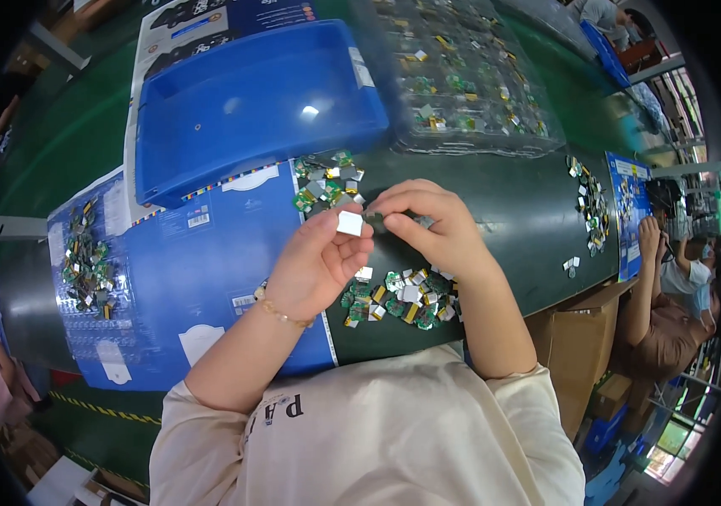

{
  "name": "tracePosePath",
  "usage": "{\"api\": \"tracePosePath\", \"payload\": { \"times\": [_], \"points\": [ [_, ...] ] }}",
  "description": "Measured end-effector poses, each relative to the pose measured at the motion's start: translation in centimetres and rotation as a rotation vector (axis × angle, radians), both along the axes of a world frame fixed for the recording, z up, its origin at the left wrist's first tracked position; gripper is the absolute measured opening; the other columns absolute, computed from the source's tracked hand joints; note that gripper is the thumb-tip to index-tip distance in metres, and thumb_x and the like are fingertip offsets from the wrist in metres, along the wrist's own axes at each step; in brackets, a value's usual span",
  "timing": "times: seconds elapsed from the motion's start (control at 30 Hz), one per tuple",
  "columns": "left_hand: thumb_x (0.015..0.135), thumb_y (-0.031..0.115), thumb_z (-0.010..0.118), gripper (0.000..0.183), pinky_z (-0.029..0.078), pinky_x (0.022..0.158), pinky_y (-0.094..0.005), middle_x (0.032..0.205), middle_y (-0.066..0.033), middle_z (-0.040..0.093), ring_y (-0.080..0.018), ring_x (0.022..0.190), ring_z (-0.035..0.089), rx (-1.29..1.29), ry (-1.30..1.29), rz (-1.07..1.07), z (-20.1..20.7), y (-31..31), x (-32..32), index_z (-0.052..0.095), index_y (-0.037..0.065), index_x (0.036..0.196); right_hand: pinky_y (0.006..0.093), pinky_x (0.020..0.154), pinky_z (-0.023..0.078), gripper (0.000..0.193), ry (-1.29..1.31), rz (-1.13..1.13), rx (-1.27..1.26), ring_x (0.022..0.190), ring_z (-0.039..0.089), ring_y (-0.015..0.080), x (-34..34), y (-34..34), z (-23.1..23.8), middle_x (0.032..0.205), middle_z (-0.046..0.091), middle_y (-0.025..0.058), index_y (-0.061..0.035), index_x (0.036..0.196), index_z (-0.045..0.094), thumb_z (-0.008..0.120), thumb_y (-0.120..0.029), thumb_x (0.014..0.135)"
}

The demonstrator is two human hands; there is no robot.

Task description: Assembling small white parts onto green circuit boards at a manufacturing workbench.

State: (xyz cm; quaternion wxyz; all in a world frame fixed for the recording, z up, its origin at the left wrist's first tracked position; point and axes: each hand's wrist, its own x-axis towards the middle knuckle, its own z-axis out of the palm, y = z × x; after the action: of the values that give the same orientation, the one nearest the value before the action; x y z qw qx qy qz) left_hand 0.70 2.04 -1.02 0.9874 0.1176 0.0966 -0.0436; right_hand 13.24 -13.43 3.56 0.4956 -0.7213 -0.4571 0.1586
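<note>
My left hand (314, 261) is closed, thumb and fingers pinching a small white rectangular piece (349, 223). Right beside it, the thumb and forefinger of my right hand (428, 223) meet in a pinch on a tiny dark part, which they mostly hide. Whether that part joins the white piece I cannot tell. Just beyond my fingers lies a pile of small green circuit boards (326, 181) with silvery and white pieces. Nearer to me, between my forearms, a second pile of circuit boards (402, 295) rests on the dark green tabletop (512, 228).
A blue plastic bin (251, 118) stands at the far left on blue printed sheets (209, 270). Stacked clear trays (470, 84) filled with boards stand beyond my right hand. More boards (86, 261) lie on a clear tray at left. A cardboard box (579, 346) and another person (672, 312) are at right.
</note>
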Motion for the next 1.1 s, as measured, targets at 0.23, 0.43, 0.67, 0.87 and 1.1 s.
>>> {"api": "tracePosePath", "payload": {
  "times": [0.23, 0.43, 0.67, 0.87, 1.1],
  "points": [
    [0.093, 0.018, 0.048, 0.029, 0.055, 0.069, -0.0258, 0.097, -0.0145, 0.063, -0.0184, 0.081, 0.065, 0.064, -0.107, -0.111, -0.1, 0.0, 0.0, 0.051, 0.0, 0.114, 0.0346, 0.078, 0.041, 0.01, -0.098, 0.054, 0.069, 0.084, 0.057, 0.0224, -0.3, -1.5, -0.2, 0.091, 0.062, 0.0073, -0.0048, 0.081, 0.065, 0.067, -0.01, 0.073],
    [0.093, 0.017, 0.048, 0.027, 0.055, 0.07, -0.0268, 0.097, -0.0146, 0.063, -0.019, 0.083, 0.065, 0.091, -0.097, -0.177, 0.6, -0.2, -0.2, 0.052, 0.0, 0.113, 0.0336, 0.07, 0.041, 0.015, -0.098, 0.111, 0.101, 0.078, 0.057, 0.0222, -0.2, -2.0, -1.0, 0.089, 0.062, 0.007, -0.0056, 0.081, 0.065, 0.07, -0.015, 0.071],
    [0.09, 0.011, 0.051, 0.02, 0.054, 0.071, -0.0255, 0.094, -0.0122, 0.065, -0.017, 0.083, 0.065, 0.354, 0.019, -0.316, 1.2, 0.6, 0.0, 0.057, 0.002, 0.107, 0.0323, 0.063, 0.041, 0.011, -0.291, 0.057, 0.018, 0.07, 0.056, 0.0215, 0.3, -3.5, 0.1, 0.08, 0.06, 0.006, -0.0048, 0.078, 0.065, 0.069, -0.01, 0.071],
    [0.085, 0.005, 0.058, 0.017, 0.05, 0.074, -0.0232, 0.092, -0.008, 0.065, -0.012, 0.084, 0.063, 0.736, -0.013, -0.2, 1.6, -0.7, 0.0, 0.06, 0.001, 0.101, 0.0239, 0.057, 0.042, 0.005, 0.239, -0.059, -0.015, 0.066, 0.056, 0.0124, -1.8, -4.2, -0.4, 0.076, 0.06, 0.0046, -0.0015, 0.08, 0.063, 0.066, -0.002, 0.075],
    [0.082, 0.002, 0.062, 0.018, 0.049, 0.076, -0.0224, 0.092, -0.0066, 0.065, -0.0102, 0.085, 0.061, 0.812, -0.035, -0.258, 2.0, -1.3, -0.2, 0.061, -0.001, 0.1, 0.0165, 0.053, 0.04, 0.015, 0.461, -0.161, -0.311, 0.063, 0.055, 0.0041, -3.5, -4.1, 0.3, 0.071, 0.059, 0.0018, -0.0012, 0.079, 0.062, 0.073, -0.002, 0.07]
  ]
}}
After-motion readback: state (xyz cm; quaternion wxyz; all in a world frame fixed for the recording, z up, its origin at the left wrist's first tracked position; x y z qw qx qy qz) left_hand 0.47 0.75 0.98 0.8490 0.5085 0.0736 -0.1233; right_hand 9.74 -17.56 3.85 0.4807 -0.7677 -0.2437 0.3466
